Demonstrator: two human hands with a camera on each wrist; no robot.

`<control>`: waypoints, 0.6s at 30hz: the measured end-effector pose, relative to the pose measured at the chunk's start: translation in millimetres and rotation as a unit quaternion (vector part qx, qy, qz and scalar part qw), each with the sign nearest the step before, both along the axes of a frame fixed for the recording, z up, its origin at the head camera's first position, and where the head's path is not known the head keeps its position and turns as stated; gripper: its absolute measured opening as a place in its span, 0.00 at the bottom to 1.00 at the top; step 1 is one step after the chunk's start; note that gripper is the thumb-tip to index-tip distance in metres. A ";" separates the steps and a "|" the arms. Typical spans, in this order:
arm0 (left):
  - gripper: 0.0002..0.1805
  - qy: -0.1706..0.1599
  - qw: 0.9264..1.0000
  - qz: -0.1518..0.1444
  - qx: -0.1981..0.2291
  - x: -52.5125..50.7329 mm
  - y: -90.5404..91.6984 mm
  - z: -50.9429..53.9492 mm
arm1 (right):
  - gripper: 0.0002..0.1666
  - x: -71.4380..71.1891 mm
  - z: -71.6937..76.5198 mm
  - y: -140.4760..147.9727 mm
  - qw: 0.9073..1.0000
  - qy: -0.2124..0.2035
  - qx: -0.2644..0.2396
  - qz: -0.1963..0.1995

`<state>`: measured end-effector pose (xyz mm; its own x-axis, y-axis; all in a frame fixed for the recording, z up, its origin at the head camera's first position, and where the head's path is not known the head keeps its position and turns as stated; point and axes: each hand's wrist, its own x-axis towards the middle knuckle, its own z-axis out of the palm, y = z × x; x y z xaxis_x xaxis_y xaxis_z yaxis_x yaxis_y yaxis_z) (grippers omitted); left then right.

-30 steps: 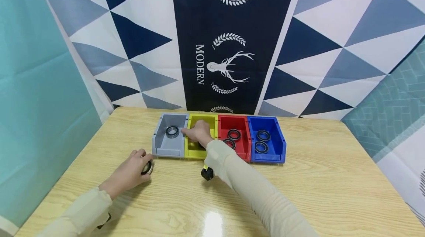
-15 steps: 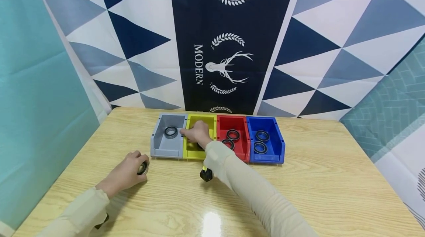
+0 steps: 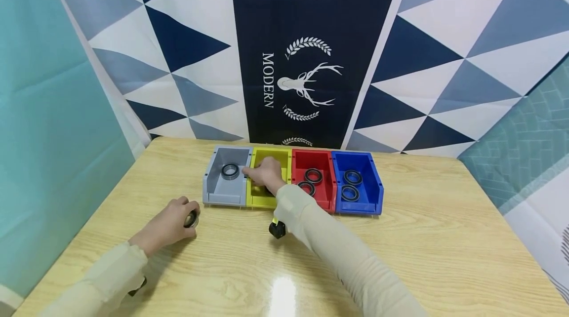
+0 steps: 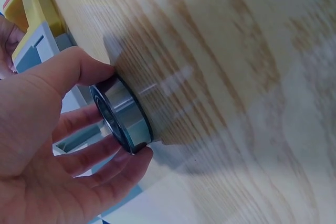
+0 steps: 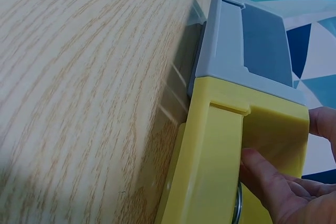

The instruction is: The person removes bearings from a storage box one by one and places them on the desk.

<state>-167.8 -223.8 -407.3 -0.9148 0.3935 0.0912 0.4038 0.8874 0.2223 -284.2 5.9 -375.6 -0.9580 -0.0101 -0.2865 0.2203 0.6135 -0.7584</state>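
Observation:
My left hand (image 3: 171, 225) grips a bearing (image 4: 122, 113) by its outer rim, thumb on one side and fingertips on the other. The ring is tilted close to the tabletop, in front of the grey bin (image 3: 225, 202). My right hand (image 3: 266, 175) is over the yellow bin (image 3: 262, 202). In the right wrist view its thumb reaches inside, while the index finger passes behind the wall shared with the grey bin; whether it pinches that wall is hidden. Part of a bearing (image 5: 238, 205) shows below the thumb. Another bearing (image 3: 230, 171) lies in the grey bin.
The bins stand joined in a row near the table's back edge. Two bearings lie in the red bin (image 3: 326, 203) and two in the blue bin (image 3: 362, 207). A patterned cloth (image 3: 302, 20) hangs behind. Wood tabletop (image 3: 231, 257) extends in front.
My left hand has drawn slightly left, away from the grey bin, with the bearing turning a little in its grip. The right hand has stayed over the yellow bin.

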 end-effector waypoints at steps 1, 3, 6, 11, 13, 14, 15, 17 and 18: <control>0.16 0.000 1.000 0.000 -0.003 -0.1 0.3 0.3 | 0.25 0.2 0.2 0.0 1.000 0.000 -0.001 -0.002; 0.17 -0.001 1.000 -0.001 -0.007 0.4 0.8 0.7 | 0.23 0.8 0.3 -0.2 1.000 -0.001 -0.001 -0.005; 0.17 -0.004 1.000 -0.004 -0.006 2.5 1.8 0.7 | 0.21 1.6 -0.4 -0.7 1.000 -0.002 0.000 -0.005; 0.17 -0.007 1.000 -0.005 -0.005 4.5 3.4 2.7 | 0.20 2.1 -0.6 -0.7 1.000 0.004 0.001 -0.003; 0.17 -0.009 1.000 -0.004 -0.004 4.2 4.2 3.6 | 0.21 2.0 -0.2 -0.1 1.000 0.007 0.004 -0.004; 0.17 -0.008 1.000 -0.004 -0.004 4.2 4.8 3.9 | 0.21 1.9 -0.3 0.0 1.000 0.009 0.004 -0.005; 0.17 -0.007 1.000 -0.005 -0.004 4.2 5.1 4.1 | 0.21 1.9 -0.3 0.4 1.000 0.010 0.005 -0.006; 0.18 -0.004 1.000 -0.008 -0.004 4.4 5.5 3.5 | 0.21 2.1 -0.7 0.9 1.000 0.012 0.009 -0.005; 0.18 -0.002 1.000 -0.008 -0.003 4.6 5.6 2.8 | 0.21 2.3 -0.9 1.0 1.000 0.011 0.007 -0.005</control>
<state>-163.2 -218.2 -404.5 -0.9090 0.4083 0.0840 0.4166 0.8825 0.2183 -281.9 6.9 -376.5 -0.9641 0.0024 -0.2654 0.2092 0.6221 -0.7544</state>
